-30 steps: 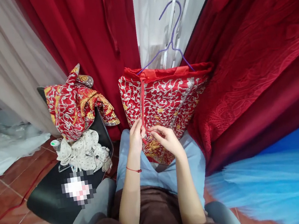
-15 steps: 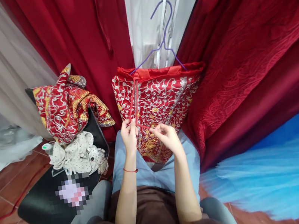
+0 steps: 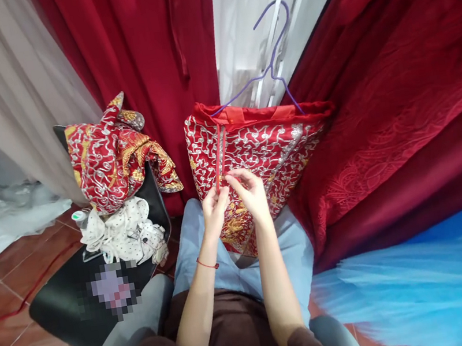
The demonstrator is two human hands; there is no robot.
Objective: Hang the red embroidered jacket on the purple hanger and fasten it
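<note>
A red skirt-like garment (image 3: 261, 144) with silver and gold embroidery hangs from a purple wire hanger (image 3: 257, 77). Its lower part lies against my knees. A narrow red ribbon (image 3: 220, 154) runs down its front from the waistband. My left hand (image 3: 214, 209) pinches the ribbon between thumb and fingers. Just to the right and slightly higher, my right hand (image 3: 251, 192) has thumb and index finger closed at the ribbon, the fingertips of both hands close together. The exact part of the ribbon in my right fingertips is too small to make out.
At left, a black chair (image 3: 63, 307) bears another red embroidered garment (image 3: 100, 164), a white dotted cloth bundle (image 3: 120, 231) and a small bottle (image 3: 80, 218). Dark red drapery (image 3: 379, 114) hangs at right, above blue tulle (image 3: 384, 283). White fabric (image 3: 0, 209) lies far left.
My right hand has moved up and left, closing the gap to my left hand; the ribbon stretch between them no longer shows. The whole view has shifted slightly.
</note>
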